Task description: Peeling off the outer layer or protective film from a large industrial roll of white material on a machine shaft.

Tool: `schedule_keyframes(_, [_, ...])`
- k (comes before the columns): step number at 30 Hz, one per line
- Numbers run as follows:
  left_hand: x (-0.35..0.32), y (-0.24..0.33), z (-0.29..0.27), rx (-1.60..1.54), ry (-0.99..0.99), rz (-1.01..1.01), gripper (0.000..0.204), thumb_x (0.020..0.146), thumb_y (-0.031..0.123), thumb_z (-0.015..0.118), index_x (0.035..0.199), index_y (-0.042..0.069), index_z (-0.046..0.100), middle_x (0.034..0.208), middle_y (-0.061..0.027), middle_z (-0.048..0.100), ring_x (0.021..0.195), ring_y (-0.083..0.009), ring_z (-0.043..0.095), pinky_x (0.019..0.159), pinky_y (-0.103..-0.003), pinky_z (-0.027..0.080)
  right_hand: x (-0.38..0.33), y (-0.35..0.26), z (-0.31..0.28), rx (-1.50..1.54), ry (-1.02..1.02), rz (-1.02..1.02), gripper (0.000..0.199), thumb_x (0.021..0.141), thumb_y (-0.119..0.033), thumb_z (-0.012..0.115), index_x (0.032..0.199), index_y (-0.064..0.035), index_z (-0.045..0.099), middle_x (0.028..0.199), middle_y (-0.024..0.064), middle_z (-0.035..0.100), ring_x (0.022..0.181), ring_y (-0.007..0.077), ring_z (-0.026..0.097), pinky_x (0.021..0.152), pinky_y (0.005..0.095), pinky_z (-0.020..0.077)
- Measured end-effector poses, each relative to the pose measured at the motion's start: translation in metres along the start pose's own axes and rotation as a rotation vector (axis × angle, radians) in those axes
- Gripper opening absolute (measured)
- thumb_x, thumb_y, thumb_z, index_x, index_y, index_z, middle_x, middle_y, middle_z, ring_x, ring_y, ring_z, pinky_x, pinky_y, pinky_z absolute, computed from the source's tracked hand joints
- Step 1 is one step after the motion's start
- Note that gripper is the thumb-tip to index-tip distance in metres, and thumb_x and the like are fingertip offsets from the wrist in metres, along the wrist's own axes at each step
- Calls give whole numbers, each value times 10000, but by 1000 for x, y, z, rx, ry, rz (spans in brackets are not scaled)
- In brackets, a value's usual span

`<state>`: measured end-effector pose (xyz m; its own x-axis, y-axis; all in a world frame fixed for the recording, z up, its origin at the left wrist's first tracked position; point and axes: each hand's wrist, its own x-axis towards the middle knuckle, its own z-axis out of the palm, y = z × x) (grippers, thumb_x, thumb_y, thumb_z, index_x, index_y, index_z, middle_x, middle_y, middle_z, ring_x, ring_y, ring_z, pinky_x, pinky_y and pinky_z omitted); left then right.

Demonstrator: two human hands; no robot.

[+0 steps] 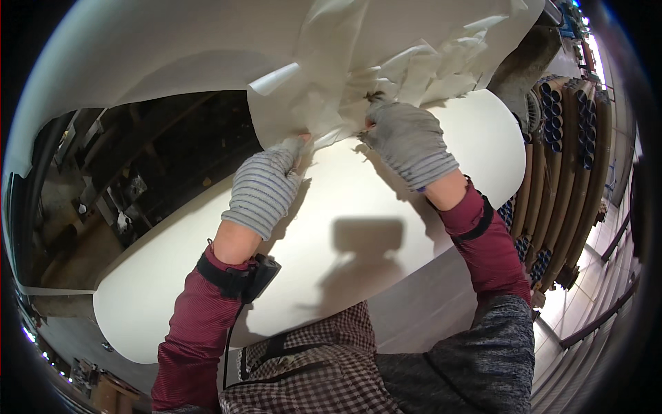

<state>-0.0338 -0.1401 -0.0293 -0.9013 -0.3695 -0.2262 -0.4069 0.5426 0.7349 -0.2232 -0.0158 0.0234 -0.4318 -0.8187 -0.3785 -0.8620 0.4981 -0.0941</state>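
Observation:
A wide roll of white paper point(303, 255) lies slantwise before me, just past my lap. Beyond it, a white paper sheet point(200, 41) spreads across the top, its near edge torn and crumpled over the roll. My left hand point(265, 185), in a striped grey glove, pinches that edge at the middle of the roll. To its right, my right hand point(408, 141) has its fingers closed on the same ragged edge; its glove is frayed at the fingertips. Between the hands the paper bunches into folds. What lies under the fingers is partly hidden.
Long brown cardboard tubes point(576, 172) are stacked at the right, some with blue-rimmed ends. A dark machine gap point(158, 159) opens left of the paper. A round metal machine part point(531, 62) sits at the roll's right end. A black device point(262, 277) is strapped to my left wrist.

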Motion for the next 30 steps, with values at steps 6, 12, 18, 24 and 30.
schedule_keyframes(6, [-28, 7, -20, -127, 18, -62, 302, 873, 50, 562, 1173, 44, 601, 769, -115, 622, 665, -165, 579, 659, -266, 473, -42, 16, -10, 697, 224, 33, 115, 817, -33, 600, 926, 0, 622, 900, 74, 618, 752, 205, 629, 748, 278, 516])
schedule_keyframes(12, [-99, 45, -14, 170, 32, 269, 406, 831, 138, 598, 1227, 47, 575, 1161, -145, 606, 1056, -288, 590, 898, -340, 456, -146, 7, -5, 811, 529, 198, 185, 822, 25, 572, 996, -17, 617, 924, 54, 647, 867, 151, 627, 756, 248, 501])
schedule_keyframes(18, [-141, 51, 24, 495, 59, 275, 515, 848, 239, 574, 1330, 73, 508, 1439, -161, 389, 1279, -380, 400, 1026, -476, 334, -261, -26, 89, 946, 1038, 634, 171, 798, 45, 586, 954, -27, 591, 860, 20, 571, 733, 98, 541, 680, 231, 460])
schedule_keyframes(24, [-139, 49, 38, 480, 122, 361, 478, 912, 268, 549, 1349, 85, 493, 1409, -163, 426, 1258, -335, 436, 1016, -420, 357, -303, -87, 181, 1366, 1058, 1018, 249, 801, 2, 603, 1044, -31, 562, 851, 21, 564, 746, 102, 512, 688, 239, 451])
schedule_keyframes(30, [-130, 34, 40, 331, 132, 406, 439, 938, 246, 531, 1332, 54, 500, 1360, -195, 459, 1180, -320, 509, 988, -373, 423, -273, -114, 216, 1480, 1310, 903, 408, 787, -18, 659, 1180, -58, 554, 970, 20, 576, 796, 94, 508, 730, 230, 451])
